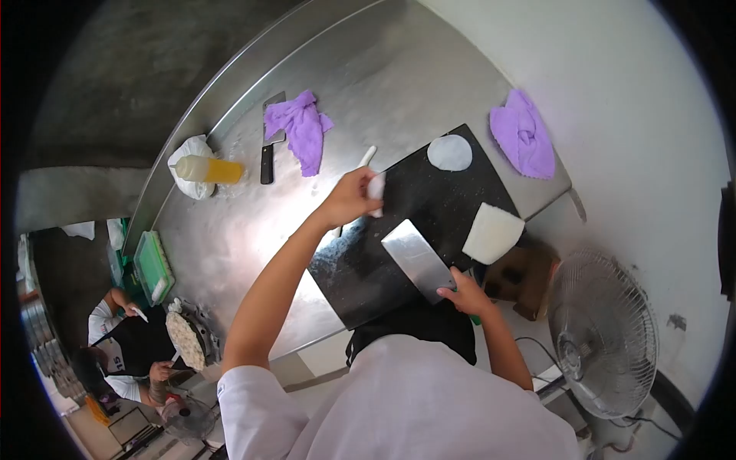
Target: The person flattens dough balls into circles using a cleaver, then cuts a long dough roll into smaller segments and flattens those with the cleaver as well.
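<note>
My left hand [353,201] is closed on a soft white piece of dough [376,192] at the left edge of the black board [414,192]. Just beyond those fingers, a thin white dough roll [368,156] lies on the steel. My right hand [464,294] grips a cleaver [418,257] near the board's front edge, its wide blade lying flat-side up over the black surface. A thin white dough disc [450,153] rests near the board's far end. Right of the cleaver, a white square pad [493,234] overlaps the board's right edge.
Purple cloths [297,130] [523,136] lie left and right on the steel table [383,61]. One partly covers another cleaver [267,164]. A squeeze bottle of yellow liquid [208,169] lies at left. A fan [606,333] stands at right. A co-worker [138,345] handles a filled bowl [186,341].
</note>
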A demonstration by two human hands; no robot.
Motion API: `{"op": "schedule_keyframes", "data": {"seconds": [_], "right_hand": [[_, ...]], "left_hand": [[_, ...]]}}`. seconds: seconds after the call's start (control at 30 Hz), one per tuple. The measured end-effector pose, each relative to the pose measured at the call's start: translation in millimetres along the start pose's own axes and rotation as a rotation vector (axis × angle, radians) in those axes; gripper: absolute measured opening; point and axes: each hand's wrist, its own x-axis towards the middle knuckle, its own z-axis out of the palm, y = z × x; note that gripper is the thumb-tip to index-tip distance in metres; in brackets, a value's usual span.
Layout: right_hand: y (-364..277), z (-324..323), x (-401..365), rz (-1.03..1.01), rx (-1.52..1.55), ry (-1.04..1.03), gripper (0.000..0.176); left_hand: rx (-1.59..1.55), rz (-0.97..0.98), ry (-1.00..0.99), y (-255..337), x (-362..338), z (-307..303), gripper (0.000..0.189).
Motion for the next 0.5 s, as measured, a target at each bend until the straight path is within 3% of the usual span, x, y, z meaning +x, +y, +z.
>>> {"op": "schedule_keyframes", "data": {"seconds": [0.07, 0.23, 0.3, 0.33, 0.5], "right_hand": [[23, 2, 19, -0.187, -0.103, 0.071, 0.062], [2, -24, 10, -0.136, -0.083, 0.001, 0.051], [11, -28, 15, -0.227, -0.042, -0.019, 0.049], [16, -32, 19, -0.221, -0.041, -0.019, 0.049], [6, -37, 24, -0.215, 0.018, -0.032, 0.047]], "left_hand": [[-0.135, 0.031, -0.072, 31, 37, 24, 0.039], [-0.328, -0.025, -0.188, 49, 133, 70, 0.039], [-0.182, -0.128, -0.077, 27, 160, 77, 0.04], [0.065, -0.199, 0.03, 1, 176, 77, 0.044], [0.162, -0.227, 0.138, -19, 166, 69, 0.052]]}}
